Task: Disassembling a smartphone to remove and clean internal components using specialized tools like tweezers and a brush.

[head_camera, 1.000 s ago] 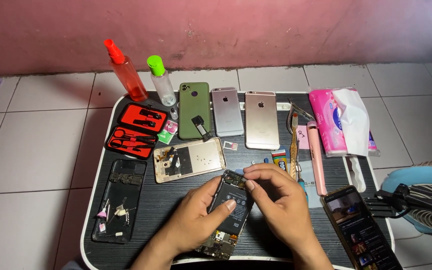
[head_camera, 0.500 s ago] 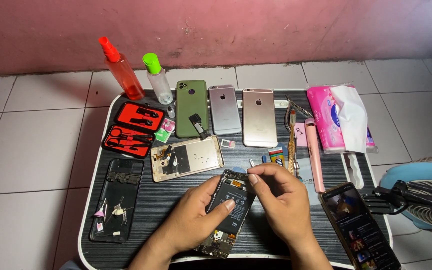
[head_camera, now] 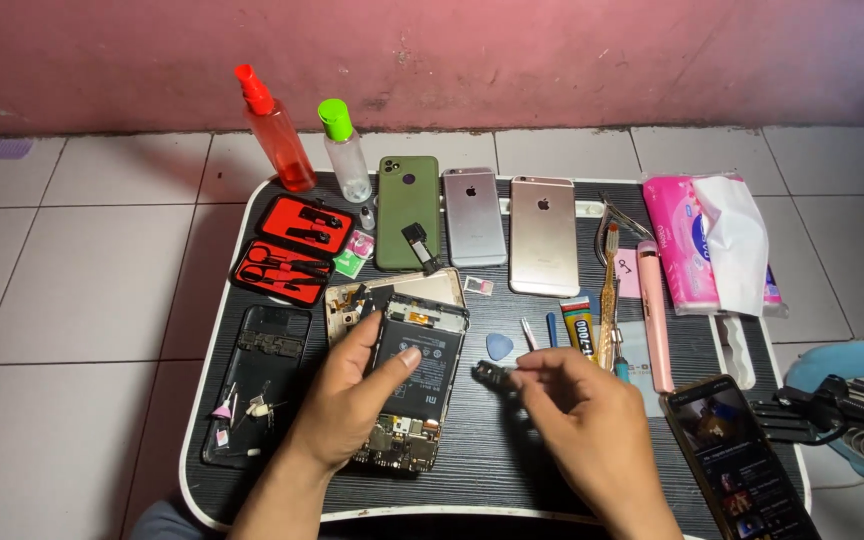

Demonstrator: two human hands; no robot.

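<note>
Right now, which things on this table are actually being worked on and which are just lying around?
In hand:
- opened phone, under the left hand
- small dark part, pinched by the right hand

Lying about:
- green phone
- two metal-backed phones
- spray bottles
- red tool case
- tissue pack
- blue pick

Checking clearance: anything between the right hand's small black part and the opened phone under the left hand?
Nothing visible. The right hand pinches the small black part beside the opened phone; only bare tabletop lies between. Left hand rests on the phone's battery.
</note>
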